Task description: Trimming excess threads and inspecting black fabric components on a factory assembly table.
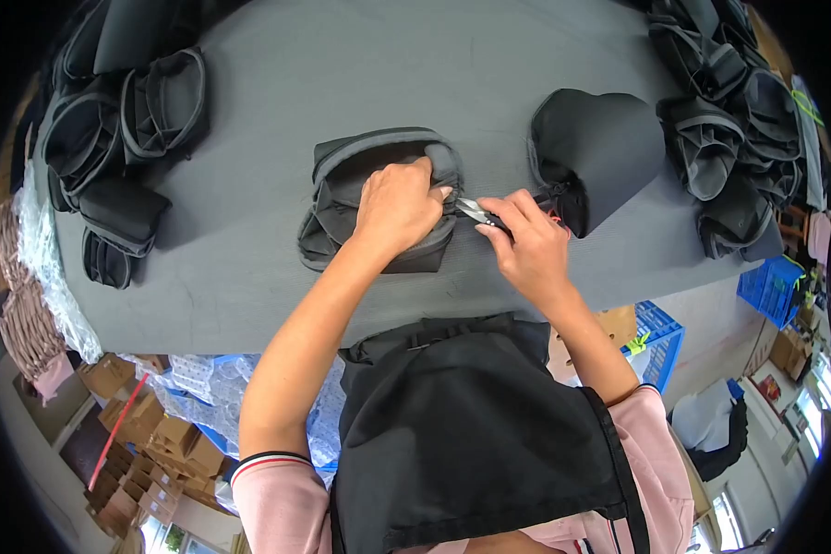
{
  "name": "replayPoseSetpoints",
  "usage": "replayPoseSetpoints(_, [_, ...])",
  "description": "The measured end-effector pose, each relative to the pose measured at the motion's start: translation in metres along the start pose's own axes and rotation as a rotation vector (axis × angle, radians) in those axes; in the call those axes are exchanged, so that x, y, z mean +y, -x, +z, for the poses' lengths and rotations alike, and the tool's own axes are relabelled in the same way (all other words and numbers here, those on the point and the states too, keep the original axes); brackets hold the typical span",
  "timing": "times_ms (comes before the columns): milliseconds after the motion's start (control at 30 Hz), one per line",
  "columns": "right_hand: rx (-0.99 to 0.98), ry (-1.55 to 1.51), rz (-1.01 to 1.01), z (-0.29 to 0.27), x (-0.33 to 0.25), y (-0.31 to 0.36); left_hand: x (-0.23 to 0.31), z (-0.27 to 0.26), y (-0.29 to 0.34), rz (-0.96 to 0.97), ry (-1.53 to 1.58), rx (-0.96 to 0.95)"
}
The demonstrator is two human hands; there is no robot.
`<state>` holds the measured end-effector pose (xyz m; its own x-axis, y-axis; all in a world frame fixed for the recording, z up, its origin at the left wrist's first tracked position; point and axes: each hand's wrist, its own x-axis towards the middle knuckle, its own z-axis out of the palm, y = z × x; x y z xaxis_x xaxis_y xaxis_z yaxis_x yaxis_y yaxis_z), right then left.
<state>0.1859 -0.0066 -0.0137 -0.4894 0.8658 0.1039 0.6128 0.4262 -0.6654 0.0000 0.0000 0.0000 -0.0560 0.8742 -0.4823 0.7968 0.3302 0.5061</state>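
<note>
Black pouch [343, 189], grey-trimmed and gaping, left fingers [421, 168] apparently pinching its rim, right fingers [502, 210] gripping snips [472, 209]

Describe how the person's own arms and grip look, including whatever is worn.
The left arm and right arm are bare below short pink sleeves whose hems carry dark and white stripes, red also showing on the left. The left grip and right grip are bare human hands, no gloves, watch or ring visible.
</note>
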Motion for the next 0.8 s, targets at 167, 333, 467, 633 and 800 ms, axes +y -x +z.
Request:
replayPoseSetpoints(167, [-0.066,0.023,-0.055,0.002,0.005,-0.001,0.004,0.002,0.003,0.017,-0.019,0.015])
replayPoseSetpoints(333, [-0.158,-0.68,0.304,-0.006,0.011,-0.007,-0.006,0.004,0.002,0.065,-0.006,0.008])
replayPoseSetpoints(467, [-0.11,-0.732,0.421,0.003,-0.004,-0.031,-0.004,0.001,0.016,0.217,-0.048,-0.25])
replayPoseSetpoints(633, [-0.301,-0.533,0.382,0.013,0.0,-0.039,-0.016,0.011,0.029,0.229,0.012,-0.219])
replayPoseSetpoints(800, [-0.26,-0.726,0.39,0.021,0.001,-0.031,0.002,0.007,0.042,0.048,-0.012,-0.126])
